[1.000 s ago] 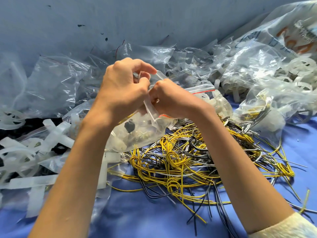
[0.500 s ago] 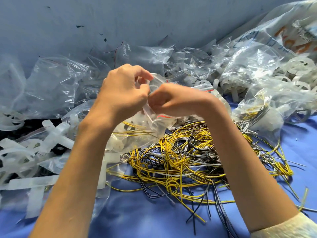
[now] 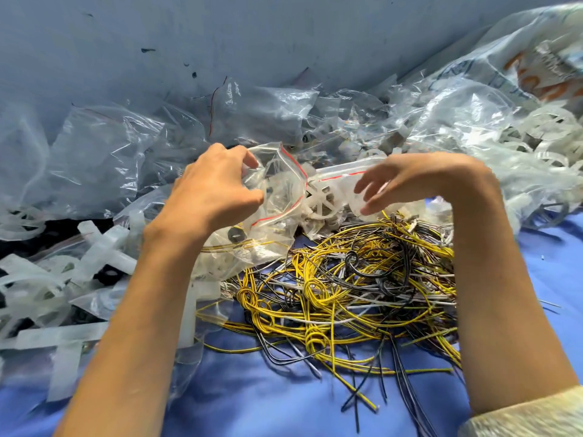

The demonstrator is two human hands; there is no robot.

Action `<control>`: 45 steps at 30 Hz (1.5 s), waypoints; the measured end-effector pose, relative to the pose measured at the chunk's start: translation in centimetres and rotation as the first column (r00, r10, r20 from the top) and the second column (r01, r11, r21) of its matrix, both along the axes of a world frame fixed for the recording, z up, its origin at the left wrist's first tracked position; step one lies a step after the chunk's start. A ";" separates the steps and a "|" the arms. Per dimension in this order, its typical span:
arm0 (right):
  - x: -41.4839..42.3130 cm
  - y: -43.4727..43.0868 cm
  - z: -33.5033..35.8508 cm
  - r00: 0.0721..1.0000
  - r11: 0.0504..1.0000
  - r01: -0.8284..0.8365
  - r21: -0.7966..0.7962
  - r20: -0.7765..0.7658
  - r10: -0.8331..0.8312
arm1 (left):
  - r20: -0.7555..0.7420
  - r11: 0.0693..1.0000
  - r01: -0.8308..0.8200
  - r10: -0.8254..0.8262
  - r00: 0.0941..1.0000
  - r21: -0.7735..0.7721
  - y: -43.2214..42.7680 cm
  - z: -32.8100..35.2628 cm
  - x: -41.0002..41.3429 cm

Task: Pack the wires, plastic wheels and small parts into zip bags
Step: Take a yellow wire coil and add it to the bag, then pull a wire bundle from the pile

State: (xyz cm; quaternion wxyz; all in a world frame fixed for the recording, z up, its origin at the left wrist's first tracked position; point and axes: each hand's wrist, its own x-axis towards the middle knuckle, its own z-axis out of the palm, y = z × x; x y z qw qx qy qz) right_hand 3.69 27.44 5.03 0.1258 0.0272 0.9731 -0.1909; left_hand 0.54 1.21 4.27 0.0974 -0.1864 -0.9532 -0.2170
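Right hand (image 3: 407, 181) pulled off the zip bag (image 3: 274, 216) now, fingers loose and spread, left hand (image 3: 217, 190) pinching the bag's top, bag at the far-left edge of the wires (image 3: 347, 288) on the blue tabletop (image 3: 252, 398)

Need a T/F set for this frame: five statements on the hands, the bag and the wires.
1. The left hand grips a clear zip bag with a red strip. True.
2. One hand clutches a bundle of yellow wires. False: the right hand has its fingers spread and holds nothing; the wires lie on the blue cloth.
3. The wire pile mixes yellow, black and white strands. True.
4. The held bag is empty. False: a black ring and some yellow wire show inside it.
5. A white plastic wheel sits between the two hands. True.
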 end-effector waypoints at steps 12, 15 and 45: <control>1.3 5.1 -1.5 0.946 0.919 0.303 -0.251 -0.035 -0.321 | 0.012 0.999 0.047 -0.047 0.999 0.006 0.0 0.0 -0.2; 1.2 6.2 -1.4 0.908 0.914 0.346 -0.210 -0.168 -0.383 | 0.021 0.999 0.049 -0.049 0.999 0.008 0.0 -0.1 -0.2; 5.7 0.7 4.5 0.799 0.940 0.222 -0.259 -0.505 -0.328 | -0.068 0.990 0.060 -0.051 0.996 0.129 1.1 0.6 0.8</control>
